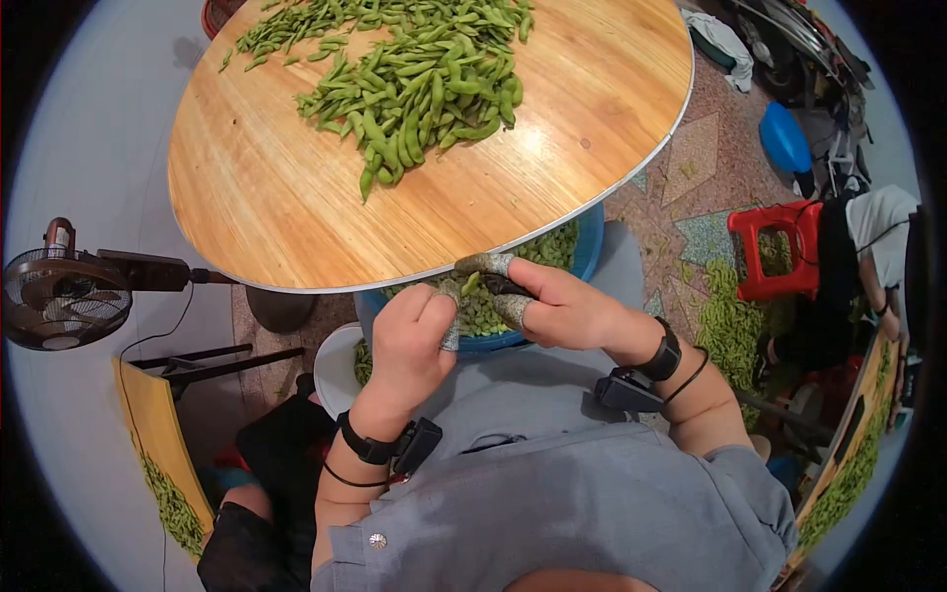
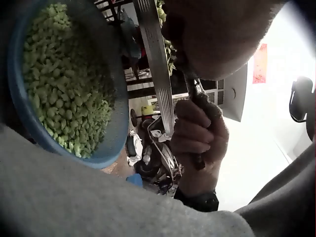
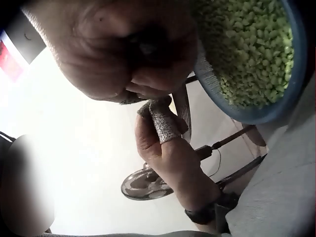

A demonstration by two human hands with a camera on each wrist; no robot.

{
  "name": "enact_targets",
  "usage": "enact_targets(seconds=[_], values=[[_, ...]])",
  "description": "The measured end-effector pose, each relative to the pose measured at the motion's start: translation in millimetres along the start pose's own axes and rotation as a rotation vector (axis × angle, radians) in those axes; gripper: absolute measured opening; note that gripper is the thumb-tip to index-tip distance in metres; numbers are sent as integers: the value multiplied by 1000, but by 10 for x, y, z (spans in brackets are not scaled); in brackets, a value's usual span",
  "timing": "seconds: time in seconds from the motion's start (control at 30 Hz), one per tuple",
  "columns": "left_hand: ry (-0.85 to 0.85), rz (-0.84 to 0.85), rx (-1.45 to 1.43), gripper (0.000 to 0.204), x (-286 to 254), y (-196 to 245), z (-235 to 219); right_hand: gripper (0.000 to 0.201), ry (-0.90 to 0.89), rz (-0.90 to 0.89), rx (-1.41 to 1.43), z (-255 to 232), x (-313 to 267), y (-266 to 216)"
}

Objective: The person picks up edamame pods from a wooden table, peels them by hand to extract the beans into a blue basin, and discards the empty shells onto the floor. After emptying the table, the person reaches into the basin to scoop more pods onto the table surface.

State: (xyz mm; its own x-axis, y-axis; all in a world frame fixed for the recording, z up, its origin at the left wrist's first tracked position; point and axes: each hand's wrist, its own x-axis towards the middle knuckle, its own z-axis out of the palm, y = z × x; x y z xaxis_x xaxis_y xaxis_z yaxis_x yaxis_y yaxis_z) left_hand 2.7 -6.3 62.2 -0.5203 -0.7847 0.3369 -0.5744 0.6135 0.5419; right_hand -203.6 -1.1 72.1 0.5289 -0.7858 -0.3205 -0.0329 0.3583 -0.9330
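Over the blue basin my two hands meet at the table's near edge. A small green soybean pod sits between them, pinched by my left hand. My right hand grips a dark-handled tool; its shiny metal part shows in the left wrist view, though I cannot tell its kind. Grey speckled covers wrap fingertips on both hands. Below, shelled green beans fill much of the basin. A heap of whole pods lies on the round wooden table.
A white bucket stands left of the basin. A fan is at far left. More pods cover the floor by a red stool. Other people sit on both sides, one in dark clothes.
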Motion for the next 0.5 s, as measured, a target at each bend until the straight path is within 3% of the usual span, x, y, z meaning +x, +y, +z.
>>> enact_targets(seconds=[0.1, 0.17, 0.23, 0.27, 0.33, 0.5], values=[[-40, 74, 52, 19, -32, -12, -60, 36, 22, -128, -47, 42, 78, 114], [-78, 92, 65, 18, -34, -28, -64, 36, -75, 28, 111, 43, 83, 114], [29, -209, -415, 18, -57, -38, -44, 36, -81, 17, 195, 57, 35, 81], [28, -212, -414, 18, -60, -26, -37, 35, -83, 8, 279, 67, 6, 58], [20, -487, -889, 18, -49, 0, -23, 33, -93, 23, 288, 82, -33, 6], [-1, -404, -816, 17, -90, -94, 100, 28, -75, 37, 221, 81, 5, 57]])
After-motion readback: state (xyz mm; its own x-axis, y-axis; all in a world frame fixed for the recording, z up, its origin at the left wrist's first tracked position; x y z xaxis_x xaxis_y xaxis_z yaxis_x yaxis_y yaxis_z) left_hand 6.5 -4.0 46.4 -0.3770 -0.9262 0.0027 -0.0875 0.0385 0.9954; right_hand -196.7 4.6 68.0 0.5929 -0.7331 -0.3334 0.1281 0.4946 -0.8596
